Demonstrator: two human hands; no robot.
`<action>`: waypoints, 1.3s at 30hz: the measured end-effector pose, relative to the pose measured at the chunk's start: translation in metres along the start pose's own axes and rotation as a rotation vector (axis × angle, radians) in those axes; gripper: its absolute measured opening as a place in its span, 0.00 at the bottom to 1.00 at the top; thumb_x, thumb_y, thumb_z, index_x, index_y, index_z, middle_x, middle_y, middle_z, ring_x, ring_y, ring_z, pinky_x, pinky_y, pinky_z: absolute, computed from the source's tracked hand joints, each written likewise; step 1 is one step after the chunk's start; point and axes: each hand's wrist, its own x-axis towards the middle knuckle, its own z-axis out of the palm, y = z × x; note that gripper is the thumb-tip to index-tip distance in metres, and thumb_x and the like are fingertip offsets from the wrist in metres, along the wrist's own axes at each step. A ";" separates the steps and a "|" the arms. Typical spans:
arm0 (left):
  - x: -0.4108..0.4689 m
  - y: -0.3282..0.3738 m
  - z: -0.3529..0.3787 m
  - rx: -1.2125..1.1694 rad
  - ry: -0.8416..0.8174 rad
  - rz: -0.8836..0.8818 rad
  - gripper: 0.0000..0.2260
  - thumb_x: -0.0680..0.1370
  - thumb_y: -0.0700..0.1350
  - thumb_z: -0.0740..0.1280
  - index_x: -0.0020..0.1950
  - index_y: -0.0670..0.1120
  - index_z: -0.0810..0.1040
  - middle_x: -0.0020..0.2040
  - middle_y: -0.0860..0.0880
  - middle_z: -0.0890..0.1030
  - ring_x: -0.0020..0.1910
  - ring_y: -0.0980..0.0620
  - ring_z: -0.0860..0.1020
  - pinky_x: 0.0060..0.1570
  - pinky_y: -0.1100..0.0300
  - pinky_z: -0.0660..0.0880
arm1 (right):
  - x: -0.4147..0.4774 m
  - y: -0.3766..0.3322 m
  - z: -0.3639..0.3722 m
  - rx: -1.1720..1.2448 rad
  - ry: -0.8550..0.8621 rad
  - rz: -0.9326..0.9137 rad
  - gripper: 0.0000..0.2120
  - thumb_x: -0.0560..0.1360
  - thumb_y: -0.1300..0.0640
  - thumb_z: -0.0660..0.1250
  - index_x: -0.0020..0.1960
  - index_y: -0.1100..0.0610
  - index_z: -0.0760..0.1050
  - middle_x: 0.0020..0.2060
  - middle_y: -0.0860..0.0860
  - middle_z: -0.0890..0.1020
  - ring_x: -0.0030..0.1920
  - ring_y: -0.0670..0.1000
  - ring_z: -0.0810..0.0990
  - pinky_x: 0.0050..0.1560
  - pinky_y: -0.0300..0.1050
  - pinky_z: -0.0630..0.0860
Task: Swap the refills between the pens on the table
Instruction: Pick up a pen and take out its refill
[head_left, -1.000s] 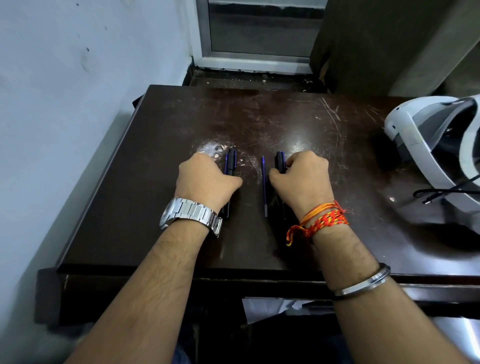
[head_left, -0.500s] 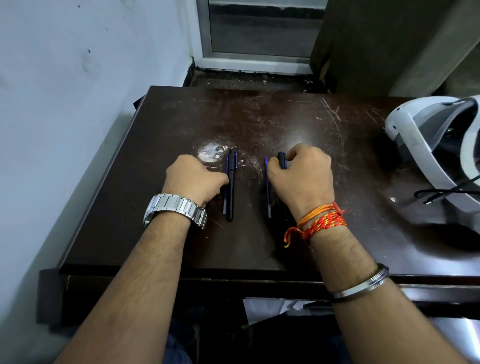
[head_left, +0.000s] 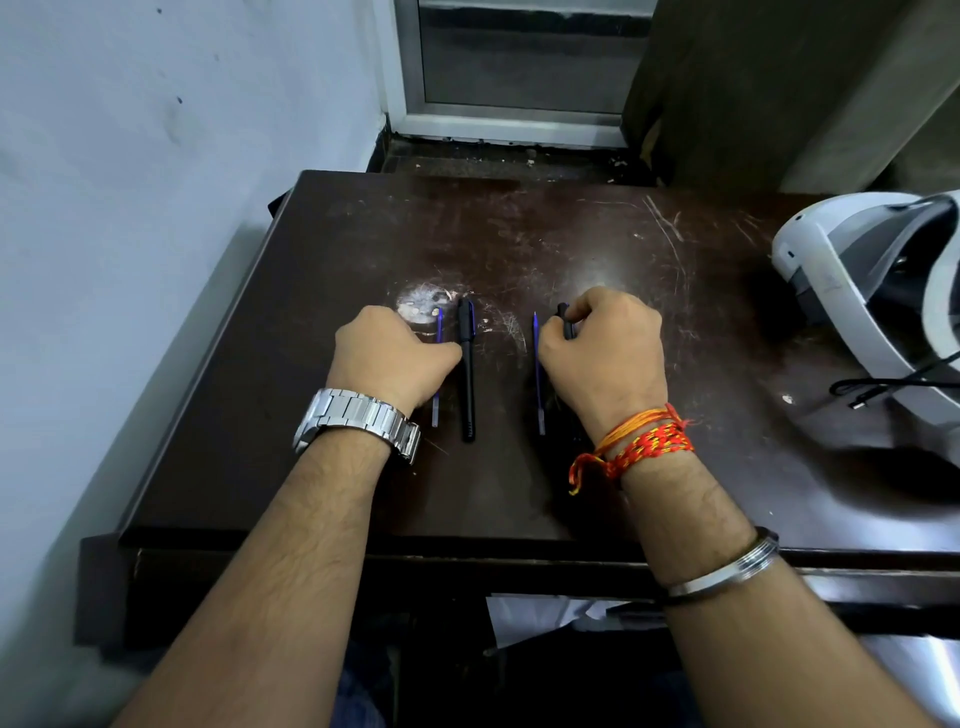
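Two black pens and two blue refills lie lengthwise on the dark table (head_left: 597, 239). The left pen (head_left: 467, 379) lies bare, and the thumb of my left hand (head_left: 389, 358) touches its side. That hand is curled over the middle of the left refill (head_left: 435, 413), whose two ends stick out. The right refill (head_left: 538, 384) lies free beside the thumb of my right hand (head_left: 605, 353). My right hand is closed on the right pen (head_left: 565, 318); only the pen's far end shows past the fingers.
A white headset (head_left: 852, 291) with a black cable (head_left: 883, 387) sits at the table's right edge. A blue wall runs close along the left side. A window frame and a step lie behind the table. White scuff marks (head_left: 423, 304) mark the wood near the left pen.
My left hand has slid left off the left pen, which now lies uncovered. My right hand has shifted slightly and stays closed on the right pen.
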 end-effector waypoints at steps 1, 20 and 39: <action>0.000 0.000 0.000 0.008 -0.003 0.004 0.12 0.65 0.48 0.71 0.34 0.38 0.81 0.25 0.44 0.80 0.23 0.49 0.78 0.26 0.58 0.78 | 0.000 0.001 0.000 -0.003 -0.003 0.006 0.05 0.74 0.54 0.67 0.42 0.56 0.75 0.46 0.57 0.81 0.41 0.52 0.73 0.42 0.42 0.70; 0.000 0.002 0.003 -0.019 0.072 0.033 0.11 0.66 0.47 0.71 0.34 0.39 0.82 0.29 0.46 0.81 0.25 0.58 0.74 0.21 0.68 0.65 | -0.002 -0.004 0.000 -0.009 -0.063 0.020 0.07 0.72 0.54 0.67 0.41 0.57 0.79 0.43 0.57 0.83 0.45 0.58 0.81 0.46 0.46 0.78; -0.007 0.010 0.015 0.079 -0.004 0.121 0.13 0.65 0.53 0.74 0.35 0.43 0.83 0.31 0.48 0.81 0.36 0.51 0.78 0.25 0.64 0.68 | -0.002 -0.003 0.002 -0.017 -0.097 0.024 0.07 0.71 0.54 0.67 0.41 0.57 0.80 0.41 0.57 0.83 0.48 0.58 0.81 0.47 0.48 0.80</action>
